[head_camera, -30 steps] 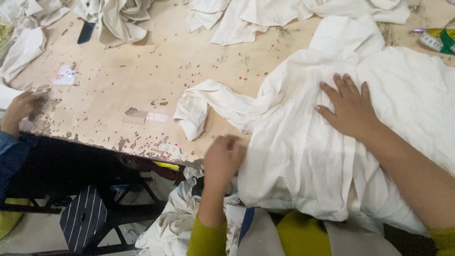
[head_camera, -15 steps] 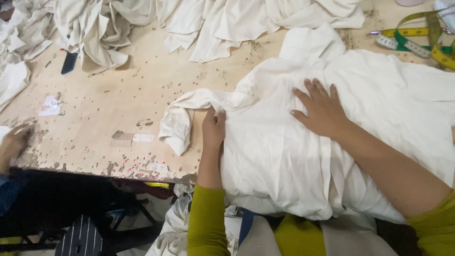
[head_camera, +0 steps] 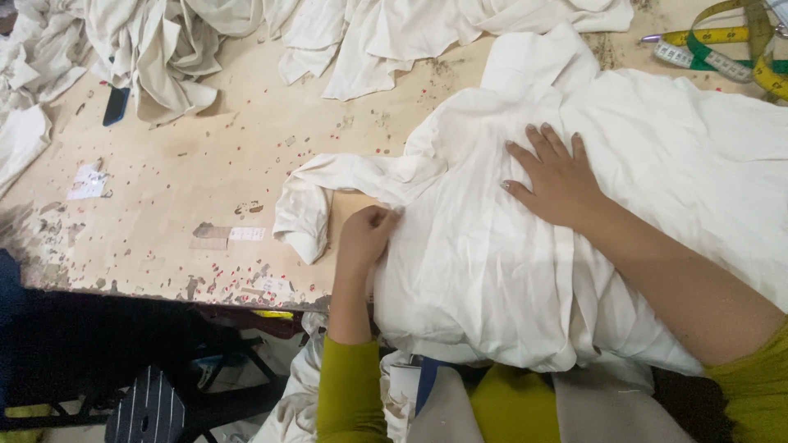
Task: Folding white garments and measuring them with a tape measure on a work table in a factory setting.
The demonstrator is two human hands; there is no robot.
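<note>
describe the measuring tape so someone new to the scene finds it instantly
Start at the worn wooden table and follow it to its far right corner, beyond the big white garment under the right hand. The measuring tape lies looped there: the only yellow-and-green thing among pale cloth.

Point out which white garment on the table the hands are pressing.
The big white garment at the near right edge: the right hand lies flat on it and the left hand grips its fold. The other heaps lie untouched along the far edge.
</note>
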